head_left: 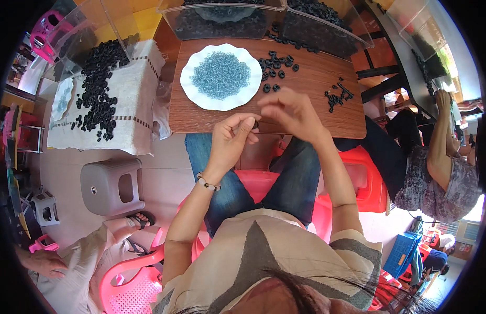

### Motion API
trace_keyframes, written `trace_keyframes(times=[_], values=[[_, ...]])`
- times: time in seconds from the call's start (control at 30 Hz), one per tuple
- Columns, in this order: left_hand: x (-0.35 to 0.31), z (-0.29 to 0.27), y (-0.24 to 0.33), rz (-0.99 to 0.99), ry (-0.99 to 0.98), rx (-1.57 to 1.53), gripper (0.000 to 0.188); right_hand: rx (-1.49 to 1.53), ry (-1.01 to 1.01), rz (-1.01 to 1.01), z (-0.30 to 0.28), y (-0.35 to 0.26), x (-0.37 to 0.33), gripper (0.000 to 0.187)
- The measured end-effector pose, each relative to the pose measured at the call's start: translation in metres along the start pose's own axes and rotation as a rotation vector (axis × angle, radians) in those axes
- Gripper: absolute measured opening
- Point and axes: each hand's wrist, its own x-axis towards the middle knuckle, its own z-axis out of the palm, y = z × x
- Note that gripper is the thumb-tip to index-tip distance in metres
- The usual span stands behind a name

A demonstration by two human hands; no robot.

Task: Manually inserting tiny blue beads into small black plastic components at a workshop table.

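Head view: one small black piece (255, 125) in work. Plenty left, I'd say: black rings (273, 65), pale-blue beads (219, 73), upper centre; can't tell what's finished. Piece is at frame centre, pinched in left hand (230, 138)'s fingertips. Right hand (290, 112) half-curled just beside; grip unclear.

Readable text: no words or numbers are showing clearly | Grey stool (108, 175): one small dark label (93, 190) is sitting on its plastic face, left of the opening between the legs | Label detail: pale marks are showing on the dark patch, but are looking too small to read
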Motion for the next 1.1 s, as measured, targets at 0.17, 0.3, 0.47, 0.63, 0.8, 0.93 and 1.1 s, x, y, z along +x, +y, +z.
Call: trace_keyframes(times=[0.17, 0.3, 0.47, 0.63, 0.8, 0.93, 1.1], values=[[0.003, -0.002, 0.000, 0.090, 0.097, -0.022, 0.030, -0.319, 0.108, -0.015, 0.003, 0.035, 0.048, 0.014], [0.005, -0.006, 0.000, 0.097, 0.101, -0.020, 0.031, -0.549, 0.085, -0.009, 0.012, 0.047, 0.063, 0.014], [0.008, -0.009, 0.000, 0.096, 0.110, -0.010, 0.030, -0.609, 0.097, 0.038, 0.022, 0.055, 0.070, 0.014], [0.009, -0.011, 0.002, 0.067, 0.146, -0.046, 0.030, -0.608, 0.145, -0.067, 0.022, 0.060, 0.065, 0.012], [0.007, -0.013, 0.000, 0.084, 0.163, -0.007, 0.030, -0.548, 0.130, -0.063, 0.026, 0.051, 0.066, 0.008], [0.008, -0.013, 0.001, 0.125, 0.175, 0.062, 0.030, -0.592, 0.097, -0.065, 0.029, 0.063, 0.072, 0.006], [0.008, -0.013, 0.005, 0.095, 0.186, 0.006, 0.030, -0.619, 0.106, -0.117, 0.030, 0.065, 0.069, 0.005]])
